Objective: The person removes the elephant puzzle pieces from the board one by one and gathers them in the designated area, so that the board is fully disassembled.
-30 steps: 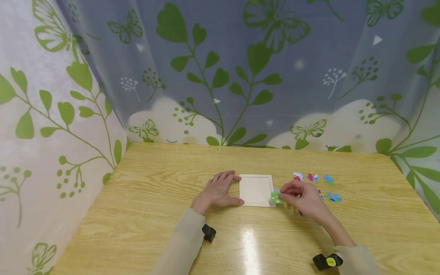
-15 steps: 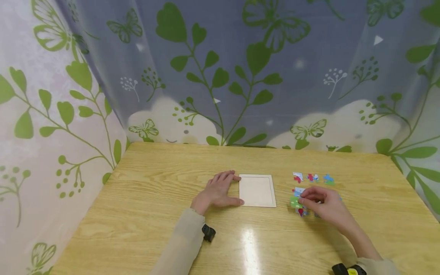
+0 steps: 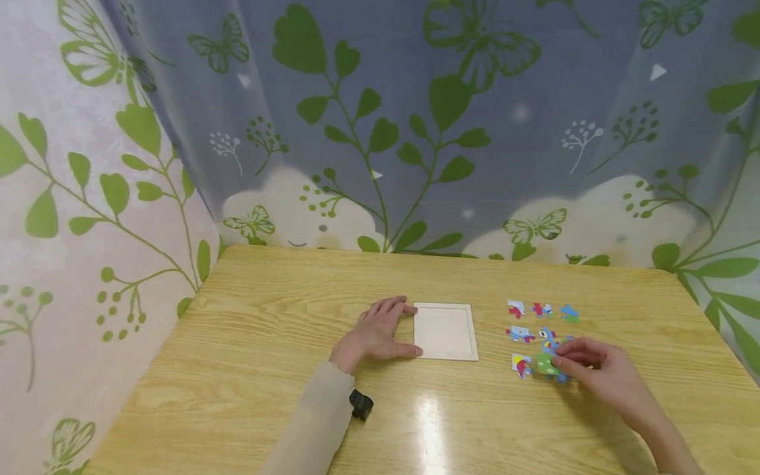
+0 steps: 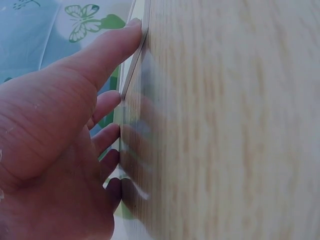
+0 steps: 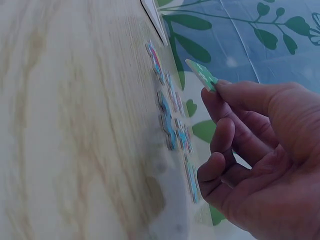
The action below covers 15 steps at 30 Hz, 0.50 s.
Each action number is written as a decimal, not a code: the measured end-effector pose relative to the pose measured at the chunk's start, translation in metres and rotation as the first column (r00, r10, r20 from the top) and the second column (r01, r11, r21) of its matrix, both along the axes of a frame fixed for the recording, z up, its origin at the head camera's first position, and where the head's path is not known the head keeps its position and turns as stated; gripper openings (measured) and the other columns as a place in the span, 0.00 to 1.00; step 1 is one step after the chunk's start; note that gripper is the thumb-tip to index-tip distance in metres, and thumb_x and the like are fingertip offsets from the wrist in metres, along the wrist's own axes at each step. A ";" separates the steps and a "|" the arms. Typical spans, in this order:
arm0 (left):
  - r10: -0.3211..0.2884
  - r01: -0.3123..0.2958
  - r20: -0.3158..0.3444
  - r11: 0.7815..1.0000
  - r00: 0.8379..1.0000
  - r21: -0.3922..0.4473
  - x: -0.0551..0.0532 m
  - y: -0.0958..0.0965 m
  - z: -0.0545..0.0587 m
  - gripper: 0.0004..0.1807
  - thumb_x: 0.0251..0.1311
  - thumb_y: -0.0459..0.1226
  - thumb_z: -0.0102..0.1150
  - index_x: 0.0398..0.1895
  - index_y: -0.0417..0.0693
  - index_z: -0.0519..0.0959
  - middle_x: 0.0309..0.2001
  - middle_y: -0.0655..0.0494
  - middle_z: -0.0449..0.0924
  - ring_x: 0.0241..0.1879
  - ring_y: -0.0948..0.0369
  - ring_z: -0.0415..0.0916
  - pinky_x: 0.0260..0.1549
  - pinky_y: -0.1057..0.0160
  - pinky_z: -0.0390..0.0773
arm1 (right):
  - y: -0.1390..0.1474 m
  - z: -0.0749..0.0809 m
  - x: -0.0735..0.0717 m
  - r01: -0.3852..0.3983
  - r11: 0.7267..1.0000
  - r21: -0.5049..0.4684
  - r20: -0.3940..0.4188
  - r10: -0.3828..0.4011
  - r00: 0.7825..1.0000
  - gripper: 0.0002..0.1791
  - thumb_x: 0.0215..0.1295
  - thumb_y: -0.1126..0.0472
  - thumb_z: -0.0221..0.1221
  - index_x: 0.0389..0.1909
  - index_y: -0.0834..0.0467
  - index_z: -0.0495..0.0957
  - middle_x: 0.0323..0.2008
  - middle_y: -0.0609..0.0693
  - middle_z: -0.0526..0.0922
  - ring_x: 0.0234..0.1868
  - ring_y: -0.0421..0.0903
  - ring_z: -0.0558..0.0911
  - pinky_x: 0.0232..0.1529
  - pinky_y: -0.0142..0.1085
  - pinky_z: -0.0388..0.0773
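Note:
My right hand [image 3: 611, 376] pinches a green jigsaw puzzle piece [image 3: 545, 363] between thumb and forefinger. It is held above the nearest row of puzzle pieces and partly covers them. In the right wrist view, that green piece [image 5: 201, 74] is tilted and clear of the table, with my other fingers curled below it. My left hand [image 3: 377, 331] rests at the left side of a shallow, pale square puzzle tray [image 3: 445, 332]. Its thumb and forefinger touch the tray's left corners. In the left wrist view, the thumb [image 4: 112, 50] lies against the tray's edge, fingers extended.
Loose puzzle pieces lie in rows right of the tray, among them a red and white piece [image 3: 516, 309], a blue and green one [image 3: 569, 313] and one with yellow and red [image 3: 521, 365]. A patterned curtain [image 3: 386, 132] hangs behind the wooden table [image 3: 267, 310].
My right hand has carried the green puzzle piece from the tray's right edge rightward and nearer, over the other pieces. The left hand and the tray have stayed in place.

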<state>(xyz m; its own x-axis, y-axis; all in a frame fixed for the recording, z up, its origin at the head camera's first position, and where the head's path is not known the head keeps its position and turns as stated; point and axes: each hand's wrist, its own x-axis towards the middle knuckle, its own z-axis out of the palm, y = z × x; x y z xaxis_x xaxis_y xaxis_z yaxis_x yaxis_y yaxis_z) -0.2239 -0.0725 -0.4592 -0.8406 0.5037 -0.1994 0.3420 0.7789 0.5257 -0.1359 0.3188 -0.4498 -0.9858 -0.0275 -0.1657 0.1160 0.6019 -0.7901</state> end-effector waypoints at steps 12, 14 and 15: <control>0.003 -0.003 0.004 1.000 1.000 0.010 0.000 0.000 0.000 0.41 0.62 0.57 0.66 0.76 0.59 0.64 0.83 0.53 0.49 0.81 0.46 0.46 0.77 0.39 0.50 | 0.028 -0.006 0.010 0.052 0.998 0.044 -0.008 -0.052 0.999 0.20 0.71 0.51 0.64 0.52 0.64 0.81 0.36 0.30 0.87 0.36 0.29 0.81 0.35 0.31 0.79; 0.002 -0.002 0.000 1.000 1.000 0.003 0.001 0.000 0.000 0.41 0.62 0.57 0.66 0.76 0.58 0.64 0.83 0.53 0.49 0.81 0.46 0.46 0.76 0.38 0.50 | 0.032 -0.007 0.011 0.058 0.997 0.040 -0.016 -0.057 0.998 0.20 0.71 0.52 0.64 0.52 0.64 0.81 0.35 0.29 0.86 0.36 0.28 0.82 0.35 0.31 0.79; 0.002 -0.002 0.001 1.000 1.000 -0.001 0.001 0.000 0.000 0.42 0.62 0.58 0.66 0.76 0.58 0.63 0.83 0.53 0.49 0.81 0.46 0.46 0.76 0.38 0.50 | 0.035 -0.007 0.012 0.057 0.998 0.037 -0.015 -0.057 0.998 0.20 0.72 0.52 0.64 0.52 0.65 0.81 0.35 0.28 0.86 0.37 0.28 0.82 0.35 0.31 0.79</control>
